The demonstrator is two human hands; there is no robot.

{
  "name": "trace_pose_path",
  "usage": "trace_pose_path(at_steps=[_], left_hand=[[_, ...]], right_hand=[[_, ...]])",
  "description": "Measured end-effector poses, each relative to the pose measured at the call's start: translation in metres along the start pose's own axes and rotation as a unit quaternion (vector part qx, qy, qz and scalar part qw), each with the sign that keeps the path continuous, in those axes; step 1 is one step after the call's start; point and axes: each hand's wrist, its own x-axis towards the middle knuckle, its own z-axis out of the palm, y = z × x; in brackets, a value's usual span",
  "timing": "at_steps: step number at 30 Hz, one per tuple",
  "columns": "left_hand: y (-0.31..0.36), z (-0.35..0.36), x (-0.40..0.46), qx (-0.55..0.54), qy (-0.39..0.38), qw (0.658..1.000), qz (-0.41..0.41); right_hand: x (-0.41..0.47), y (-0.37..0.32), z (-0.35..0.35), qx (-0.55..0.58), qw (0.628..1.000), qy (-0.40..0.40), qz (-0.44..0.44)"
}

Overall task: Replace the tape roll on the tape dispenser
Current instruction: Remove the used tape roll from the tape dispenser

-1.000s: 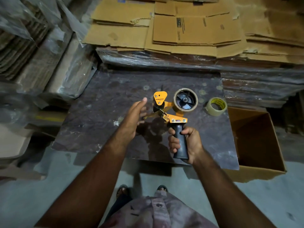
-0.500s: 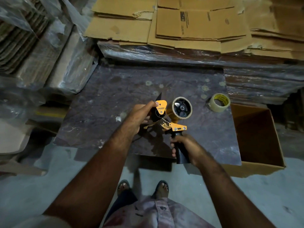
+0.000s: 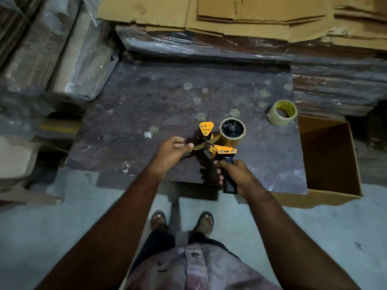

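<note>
Left hand [image 3: 170, 152]: fingers [image 3: 189, 145] pinched on the free tape end [image 3: 199, 146], drawn taut from the worn roll [image 3: 232, 132] on the tape dispenser [image 3: 217, 143], probably to peel off the remnant before removal; right hand [image 3: 234, 174] clenched round the black handle [image 3: 229, 174], keeping the tool steady against that pull. Dispenser held just above the dark marbled worktop [image 3: 167, 101]; replacement roll [image 3: 282, 112] lies flat near its far right corner, well apart, beside an open carton [image 3: 330, 155]; flattened cardboard [image 3: 230, 15] and plastic-wrapped bundles [image 3: 69, 57] surround, concrete floor [image 3: 52, 227] below
</note>
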Motion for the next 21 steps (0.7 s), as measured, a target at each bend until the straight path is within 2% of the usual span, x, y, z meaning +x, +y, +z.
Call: trace_pose_path(at_steps=[4,8,10,15,18,21], left_hand=[[0.001,-0.008,-0.008,0.070,-0.024,0.990,0.121],[0.030,-0.014,-0.017,0.099,0.010,0.969,0.228],[0.046,-0.016,-0.021,0.118,0.035,0.947,0.295],[0.084,-0.017,-0.029,0.167,0.067,0.896,0.405],[0.104,-0.013,-0.034,0.192,0.065,0.869,0.451],[0.118,-0.011,-0.035,0.200,0.062,0.856,0.473]], right_hand=[[-0.015,-0.005,0.006,0.137,0.985,-0.099,0.039],[-0.032,-0.015,0.009,0.177,0.967,-0.172,0.060],[-0.039,-0.022,0.009,0.181,0.960,-0.209,0.047],[-0.046,-0.039,0.001,0.186,0.959,-0.213,0.030],[-0.049,-0.045,-0.004,0.200,0.954,-0.222,0.028],[-0.053,-0.049,-0.006,0.218,0.946,-0.240,0.028]])
